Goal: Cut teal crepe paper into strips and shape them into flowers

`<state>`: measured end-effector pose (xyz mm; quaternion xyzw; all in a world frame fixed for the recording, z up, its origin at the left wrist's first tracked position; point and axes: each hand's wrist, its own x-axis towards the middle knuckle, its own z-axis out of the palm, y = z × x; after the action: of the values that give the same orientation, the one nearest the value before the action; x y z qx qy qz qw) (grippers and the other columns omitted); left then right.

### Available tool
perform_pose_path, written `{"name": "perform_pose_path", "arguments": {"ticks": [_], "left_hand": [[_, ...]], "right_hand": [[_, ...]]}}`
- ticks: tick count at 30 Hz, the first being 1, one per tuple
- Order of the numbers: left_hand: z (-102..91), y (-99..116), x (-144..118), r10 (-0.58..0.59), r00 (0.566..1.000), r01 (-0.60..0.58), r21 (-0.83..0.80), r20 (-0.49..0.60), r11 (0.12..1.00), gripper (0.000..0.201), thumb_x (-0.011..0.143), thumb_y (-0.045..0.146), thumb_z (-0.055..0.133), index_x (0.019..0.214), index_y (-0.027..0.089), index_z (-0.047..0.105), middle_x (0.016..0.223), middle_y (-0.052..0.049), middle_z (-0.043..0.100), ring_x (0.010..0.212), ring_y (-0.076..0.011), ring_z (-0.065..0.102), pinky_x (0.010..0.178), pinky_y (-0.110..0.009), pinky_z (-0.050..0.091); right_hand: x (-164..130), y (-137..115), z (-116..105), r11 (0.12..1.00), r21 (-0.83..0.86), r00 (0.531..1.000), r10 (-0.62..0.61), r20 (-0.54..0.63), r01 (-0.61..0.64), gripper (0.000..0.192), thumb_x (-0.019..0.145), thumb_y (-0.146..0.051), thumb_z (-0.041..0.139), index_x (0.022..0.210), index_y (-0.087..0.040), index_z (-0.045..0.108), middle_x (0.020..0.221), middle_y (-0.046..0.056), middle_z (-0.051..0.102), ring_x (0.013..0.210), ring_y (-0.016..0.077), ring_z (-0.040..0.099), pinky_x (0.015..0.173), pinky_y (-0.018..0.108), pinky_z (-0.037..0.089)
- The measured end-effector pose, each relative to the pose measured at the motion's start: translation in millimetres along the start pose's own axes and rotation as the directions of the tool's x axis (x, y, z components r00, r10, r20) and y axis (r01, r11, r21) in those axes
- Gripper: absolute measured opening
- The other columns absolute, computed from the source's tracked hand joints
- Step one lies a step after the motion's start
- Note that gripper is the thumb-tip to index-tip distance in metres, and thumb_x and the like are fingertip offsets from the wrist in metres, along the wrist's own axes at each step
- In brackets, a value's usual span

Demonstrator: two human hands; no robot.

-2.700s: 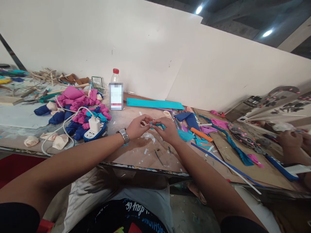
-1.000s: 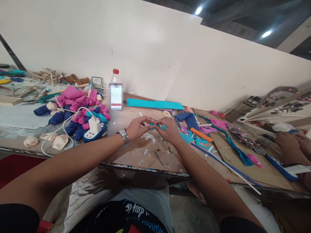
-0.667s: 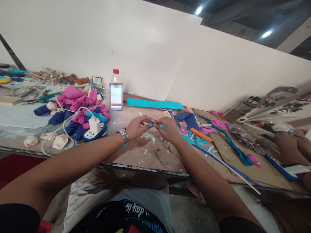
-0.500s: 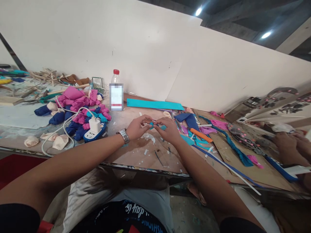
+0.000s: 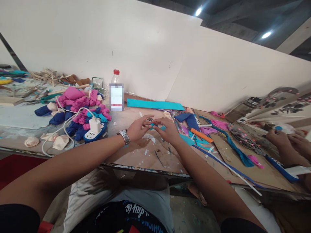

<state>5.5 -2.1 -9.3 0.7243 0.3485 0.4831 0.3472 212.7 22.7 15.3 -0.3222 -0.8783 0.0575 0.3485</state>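
Observation:
Between my two hands, above the middle of the table, is a small turquoise piece of paper (image 5: 152, 125), mostly covered by fingertips. My left hand (image 5: 140, 128), with a metal watch (image 5: 125, 137) on its wrist, pinches it from the left. From the other side my right hand (image 5: 167, 128) pinches it, thumb and fingers curled in. Just behind them a cream paper loop (image 5: 167, 114) lies on the table. An orange cutter (image 5: 201, 135) and turquoise scraps (image 5: 187, 139) lie to the right of my right hand.
Left of my hands, pink and blue crumpled paper pieces (image 5: 77, 102) surround a power strip (image 5: 90, 135) with a white cable. A red-capped bottle (image 5: 116, 77) and a long turquoise strip (image 5: 155, 104) are at the back. Another person's hands (image 5: 284, 139) work at the far right.
My fingers have shifted slightly around the turquoise piece, and more of it shows. The other person's hands have lifted and moved a little, with a round blue thing now visible there.

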Motion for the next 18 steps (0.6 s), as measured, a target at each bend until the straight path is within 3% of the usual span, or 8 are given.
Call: {"name": "perform_pose_path", "arguments": {"ticks": [4, 12, 15, 18], "left_hand": [[-0.4, -3.5, 1.3, -0.019, 1.0, 0.019, -0.032, 0.001, 0.999, 0.056, 0.092, 0.032, 0.061, 0.145, 0.018, 0.045, 0.108, -0.01, 0.078, 0.099, -0.0229, 0.072, 0.081, -0.033, 0.051], [3.4, -11.1, 3.5, -0.085, 0.996, 0.088, -0.146, 0.027, 0.985, 0.056, 0.092, 0.036, 0.063, 0.143, 0.019, 0.046, 0.117, -0.013, 0.073, 0.109, -0.0235, 0.068, 0.086, -0.034, 0.051], [4.9, -11.3, 5.3, -0.156, 0.987, 0.143, -0.245, -0.036, 0.959, 0.04, 0.09, 0.038, 0.064, 0.124, 0.018, 0.057, 0.112, -0.01, 0.071, 0.102, -0.0202, 0.066, 0.083, -0.031, 0.05], [5.5, -10.7, 5.9, -0.317, 0.948, 0.291, -0.328, -0.026, 0.899, 0.028, 0.085, 0.043, 0.067, 0.092, 0.017, 0.062, 0.084, -0.003, 0.065, 0.072, -0.0134, 0.059, 0.065, -0.026, 0.046]], "right_hand": [[0.8, 0.4, -0.7, 0.998, 0.003, 0.998, -0.064, 0.029, 0.064, 0.021, 0.097, -0.035, 0.063, 0.113, -0.026, 0.073, 0.096, 0.006, 0.071, 0.094, 0.0241, 0.064, 0.087, 0.042, 0.047], [0.4, -3.0, -1.1, 0.997, 0.018, 0.997, -0.073, 0.008, 0.072, 0.021, 0.098, -0.037, 0.059, 0.109, -0.024, 0.071, 0.105, 0.01, 0.064, 0.103, 0.0262, 0.061, 0.091, 0.044, 0.048], [1.1, -3.8, -2.2, 0.998, 0.028, 0.998, -0.057, -0.027, 0.058, 0.018, 0.098, -0.036, 0.06, 0.107, -0.023, 0.068, 0.106, 0.009, 0.065, 0.103, 0.0259, 0.061, 0.092, 0.043, 0.048], [1.9, -4.1, -4.0, 0.999, 0.018, 0.997, -0.043, -0.071, 0.044, 0.016, 0.097, -0.035, 0.06, 0.106, -0.023, 0.066, 0.105, 0.008, 0.067, 0.101, 0.0251, 0.06, 0.092, 0.042, 0.047]]}}
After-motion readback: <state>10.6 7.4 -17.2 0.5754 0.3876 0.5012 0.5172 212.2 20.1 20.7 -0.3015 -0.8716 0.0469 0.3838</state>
